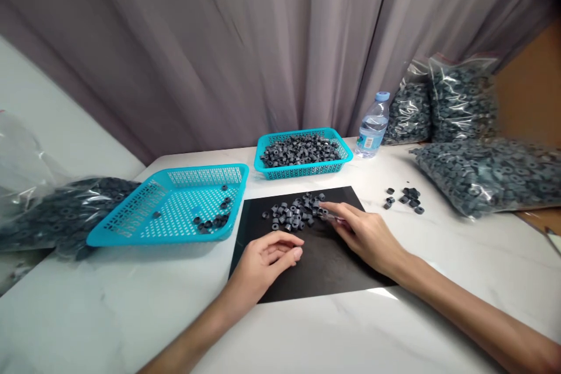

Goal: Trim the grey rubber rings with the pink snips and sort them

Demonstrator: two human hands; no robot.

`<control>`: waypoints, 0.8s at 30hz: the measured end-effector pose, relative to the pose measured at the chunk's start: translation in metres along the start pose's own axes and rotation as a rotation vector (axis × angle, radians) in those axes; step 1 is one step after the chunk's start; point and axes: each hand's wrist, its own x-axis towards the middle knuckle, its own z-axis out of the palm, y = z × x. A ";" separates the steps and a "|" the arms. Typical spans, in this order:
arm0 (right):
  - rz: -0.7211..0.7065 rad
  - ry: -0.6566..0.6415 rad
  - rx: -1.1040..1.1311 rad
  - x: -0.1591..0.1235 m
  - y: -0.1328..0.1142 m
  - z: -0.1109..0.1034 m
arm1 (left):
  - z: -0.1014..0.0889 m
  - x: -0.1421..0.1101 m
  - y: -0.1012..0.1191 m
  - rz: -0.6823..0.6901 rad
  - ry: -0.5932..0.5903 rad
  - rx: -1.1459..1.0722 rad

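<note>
A loose pile of small dark grey rubber-like rings (294,216) lies on a black mat (326,263). My right hand (366,234) is at the pile's right edge, its fingers closed around a slim, pale tool (333,217) with a pinkish tint, mostly hidden by the hand. The tool's tip reaches the rings there; its exact kind does not show. Just below the pile, my left hand (263,260) hovers over or rests on the mat's left part. Its fingers are loosely curled, with a gap between thumb and forefinger and nothing visible in it.
Left of the mat is a blue basket (164,238) with several rings in it. Behind, another blue basket (302,172) is full of rings. A water bottle (372,128), a few loose rings (409,194) and stuffed plastic bags (491,175) are right; another bag (70,210) is left.
</note>
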 end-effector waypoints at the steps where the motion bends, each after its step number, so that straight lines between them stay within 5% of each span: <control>1: 0.005 0.003 0.004 0.001 0.001 0.000 | 0.000 0.001 -0.001 -0.005 -0.006 -0.007; 19: 0.128 0.010 0.077 -0.005 0.001 -0.005 | -0.002 0.003 0.005 -0.063 -0.104 -0.069; 24: -0.041 -0.147 0.120 -0.006 -0.005 -0.011 | 0.001 0.002 0.009 -0.071 -0.103 -0.075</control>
